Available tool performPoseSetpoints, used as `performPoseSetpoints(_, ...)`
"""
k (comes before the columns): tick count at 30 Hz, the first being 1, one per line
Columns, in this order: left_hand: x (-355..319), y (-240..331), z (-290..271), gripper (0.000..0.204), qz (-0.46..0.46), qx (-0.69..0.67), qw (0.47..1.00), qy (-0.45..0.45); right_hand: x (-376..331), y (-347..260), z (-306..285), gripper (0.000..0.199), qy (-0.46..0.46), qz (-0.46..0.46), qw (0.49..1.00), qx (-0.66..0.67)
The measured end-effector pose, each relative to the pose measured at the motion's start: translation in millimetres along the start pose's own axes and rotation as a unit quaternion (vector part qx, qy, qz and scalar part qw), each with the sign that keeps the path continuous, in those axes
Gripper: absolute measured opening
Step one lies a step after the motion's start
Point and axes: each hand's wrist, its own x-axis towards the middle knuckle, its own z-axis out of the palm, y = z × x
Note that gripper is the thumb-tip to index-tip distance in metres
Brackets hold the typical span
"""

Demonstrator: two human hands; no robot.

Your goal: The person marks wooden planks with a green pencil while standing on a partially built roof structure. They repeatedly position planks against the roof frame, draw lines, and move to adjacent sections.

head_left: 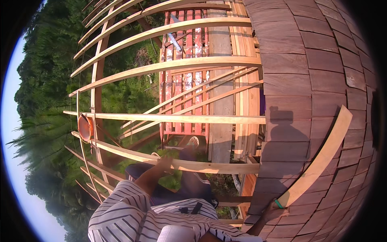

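Observation:
My left hand [163, 164] is closed over a pale wooden rafter [201, 166] that runs across in front of my body. Its fingers are slightly blurred. Low on the right, my right hand [277, 211] grips the near end of a long, flat wooden board [320, 163]. This board slants up and away over the brown roof shingles [284, 84], casting a dark shadow beside it. A small green band shows at the hand's edge, against the board. My legs and sandalled feet [193, 142] are below, between the rafters.
More parallel rafters [169, 65] reach out left, over a crossbeam [96, 82]. An orange bucket [85, 128] hangs there. A red slatted platform [187, 101] with peeling paint and planks lies below, with a handsaw [174, 41] on it. Trees and open gaps lie to the left.

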Motion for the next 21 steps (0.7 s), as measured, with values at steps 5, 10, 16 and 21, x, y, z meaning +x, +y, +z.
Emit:
performPoseSetpoints(5, 5.7, 13.9, -7.8, 0.074, 0.149, -0.155, 0.976, 0.034, -2.0, -15.4, -7.0, 0.075, -0.012, 0.0, 0.997, -0.073)
performPoseSetpoints(10, -107.8, 127.8, -162.7, 0.066, 0.23, -0.077, 0.938, 0.249, -1.9, -10.9, -19.1, 0.074, 0.042, -0.121, 0.986, -0.102)
performPoseSetpoints(16, -220.7, 172.5, -222.7, 0.066, 0.321, -0.039, 0.895, 0.307, -1.1, -2.8, -6.6, 0.077, 0.071, -0.111, 0.985, -0.107)
performPoseSetpoints(21, -280.8, 150.1, -217.1, 0.068, 0.352, -0.044, 0.866, 0.351, 4.8, -11.3, -12.1, 0.078, 0.063, -0.089, 0.993, -0.05)
